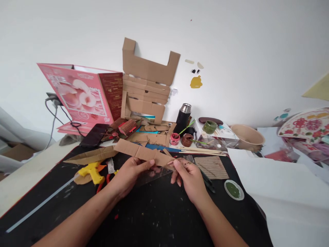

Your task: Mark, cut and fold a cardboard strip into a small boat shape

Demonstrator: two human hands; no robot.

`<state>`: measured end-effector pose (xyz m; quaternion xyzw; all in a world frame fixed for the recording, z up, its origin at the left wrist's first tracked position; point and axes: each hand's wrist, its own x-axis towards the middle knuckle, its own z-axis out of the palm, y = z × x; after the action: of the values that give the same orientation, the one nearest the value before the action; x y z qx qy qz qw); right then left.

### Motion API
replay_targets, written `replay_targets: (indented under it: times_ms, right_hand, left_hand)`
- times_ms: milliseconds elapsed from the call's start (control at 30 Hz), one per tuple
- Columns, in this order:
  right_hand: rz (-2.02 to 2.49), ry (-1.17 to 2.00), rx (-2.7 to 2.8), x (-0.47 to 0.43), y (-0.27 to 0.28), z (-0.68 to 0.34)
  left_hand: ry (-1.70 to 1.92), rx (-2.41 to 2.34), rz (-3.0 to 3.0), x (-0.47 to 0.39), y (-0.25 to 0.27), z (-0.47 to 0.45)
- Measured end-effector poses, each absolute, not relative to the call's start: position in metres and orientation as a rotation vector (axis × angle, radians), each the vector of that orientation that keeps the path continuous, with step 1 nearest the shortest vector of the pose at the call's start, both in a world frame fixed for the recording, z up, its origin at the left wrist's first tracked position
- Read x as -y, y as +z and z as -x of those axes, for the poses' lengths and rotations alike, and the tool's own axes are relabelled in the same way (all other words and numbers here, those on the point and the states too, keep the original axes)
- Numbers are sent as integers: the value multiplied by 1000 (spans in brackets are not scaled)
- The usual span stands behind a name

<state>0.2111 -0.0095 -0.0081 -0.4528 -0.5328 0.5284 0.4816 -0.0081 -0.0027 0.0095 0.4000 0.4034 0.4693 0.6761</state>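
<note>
A long strip of brown cardboard is held up above the black mat, slanting down to the right. My left hand grips its lower edge near the middle, thumb on the front face. At the strip's right end, my right hand pinches it between thumb and fingers. Left of my left hand lies a yellow glue gun with a long pale glue stick in its back. Beyond my right hand rests a piece of corrugated cardboard, with a dark green tool, perhaps a cutter, partly hidden by the hand.
Flattened brown cardboard leans on the wall beside a pink box. A black thermos, paint jars and wooden sticks stand or lie at the back. A lid of green paint sits right; white paper covers the far right.
</note>
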Motion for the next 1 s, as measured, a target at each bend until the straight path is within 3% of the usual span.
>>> replay_targets:
  times_ms: [233, 567, 800, 1000]
  right_hand:
    - [1163, 1260, 1211, 2, -12, -220]
    - [1109, 1325, 982, -1, -6, -221]
    - [1057, 1370, 783, -4, -1, -221]
    - [945, 1406, 738, 2, 1, -216]
  left_hand:
    - [1280, -901, -855, -10, 18, 27]
    - [1240, -853, -897, -10, 18, 34]
    - [1583, -852, -764, -20, 22, 34]
    - [1404, -840, -728, -10, 11, 16]
